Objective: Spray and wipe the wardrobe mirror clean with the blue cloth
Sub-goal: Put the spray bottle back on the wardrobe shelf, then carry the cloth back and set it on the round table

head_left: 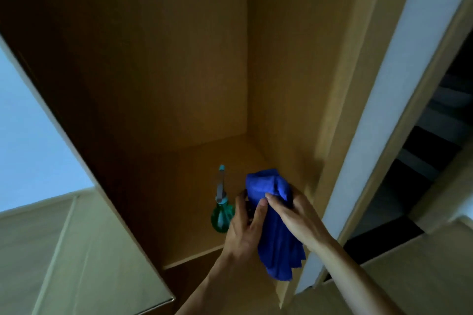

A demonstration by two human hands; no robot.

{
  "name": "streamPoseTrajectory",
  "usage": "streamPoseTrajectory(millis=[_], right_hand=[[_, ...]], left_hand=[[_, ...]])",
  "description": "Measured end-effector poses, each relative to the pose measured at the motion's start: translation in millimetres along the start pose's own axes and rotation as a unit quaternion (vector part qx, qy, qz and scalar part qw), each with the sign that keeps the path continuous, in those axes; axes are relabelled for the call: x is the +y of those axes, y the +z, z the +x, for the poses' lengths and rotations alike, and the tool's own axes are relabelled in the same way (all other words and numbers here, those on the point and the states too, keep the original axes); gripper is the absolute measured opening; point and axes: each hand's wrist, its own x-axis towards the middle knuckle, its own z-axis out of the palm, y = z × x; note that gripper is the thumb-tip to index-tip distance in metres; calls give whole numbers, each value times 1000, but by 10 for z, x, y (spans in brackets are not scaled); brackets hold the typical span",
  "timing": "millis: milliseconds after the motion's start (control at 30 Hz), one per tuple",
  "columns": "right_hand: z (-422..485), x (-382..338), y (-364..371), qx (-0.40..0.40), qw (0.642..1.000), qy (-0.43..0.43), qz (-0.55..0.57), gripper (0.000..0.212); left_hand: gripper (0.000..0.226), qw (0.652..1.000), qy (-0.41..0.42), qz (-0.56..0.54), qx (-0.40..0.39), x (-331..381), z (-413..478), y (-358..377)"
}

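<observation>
Blue cloth (pixel 277 238) hangs bunched between both hands above the front right corner of the wardrobe's bottom shelf (pixel 189 212), clear of the wood. The left hand (pixel 243 227) curls round its upper part, and the right hand (pixel 297 215) pinches a fold near the top. Just beside the left hand, a green spray bottle (pixel 221 215) stands upright near the shelf's front edge. The step looks like readying the cloth. Fold it into a flat pad, keep it in one hand, and free the other for the bottle. Which pale panel is the mirror, I cannot tell.
</observation>
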Motion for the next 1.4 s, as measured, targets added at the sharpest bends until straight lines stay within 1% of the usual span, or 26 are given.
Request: streamPoseTrajectory(millis=[67, 167, 200, 300, 400, 467, 500, 633, 700, 800, 967, 1067, 1100, 1200, 1233, 1300, 1400], right_hand=[[-71, 3, -72, 21, 999, 22, 23, 32], [-173, -15, -188, 68, 996, 45, 35, 35], [-213, -33, -225, 89, 994, 60, 30, 35], [-347, -67, -292, 149, 983, 107, 26, 37], [-508, -132, -326, 210, 970, 119, 37, 33], [-646, -172, -326, 265, 956, 116, 52, 29], [-719, -186, -328, 288, 949, 119, 53, 28], [-1069, -221, -343, 343, 924, 151, 70, 32], [-1263, -240, -362, 367, 914, 153, 79, 30], [-1564, -259, -396, 413, 892, 157, 92, 25], [-2124, -190, -459, 500, 845, 158, 106, 30], [-2529, -167, -467, 544, 813, 174, 112, 25], [-2673, -175, -469, 557, 803, 180, 116, 22], [-3176, -215, -468, 591, 772, 199, 120, 17], [-3363, -231, -460, 602, 762, 206, 119, 16], [-3737, -256, -428, 624, 743, 213, 119, 14], [-4319, -278, -332, 659, 706, 232, 114, 10]], left_hand=[[42, 1000, 6, -21, -17, 71, 40, 109], [57, 998, 23, -46, -48, 134, 93, 244], [57, 997, 32, -46, -60, 140, 105, 282], [48, 992, 59, -31, -104, 214, 105, 372], [47, 985, 85, -24, -149, 302, 70, 441], [52, 978, 86, -26, -190, 338, 18, 486], [51, 974, 85, -28, -208, 357, -24, 505], [39, 957, 83, -55, -271, 381, -234, 637], [43, 944, 72, -77, -313, 407, -374, 705], [53, 926, 68, -91, -361, 488, -592, 811], [48, 894, 77, -85, -434, 592, -1020, 1059], [46, 870, 91, -79, -479, 622, -1345, 1214], [50, 861, 93, -77, -494, 628, -1461, 1264], [72, 835, 87, -64, -540, 635, -1874, 1416], [71, 825, 84, -57, -556, 640, -2035, 1465], [59, 804, 90, -48, -586, 652, -2374, 1542], [50, 772, 97, -31, -628, 660, -2906, 1604]])
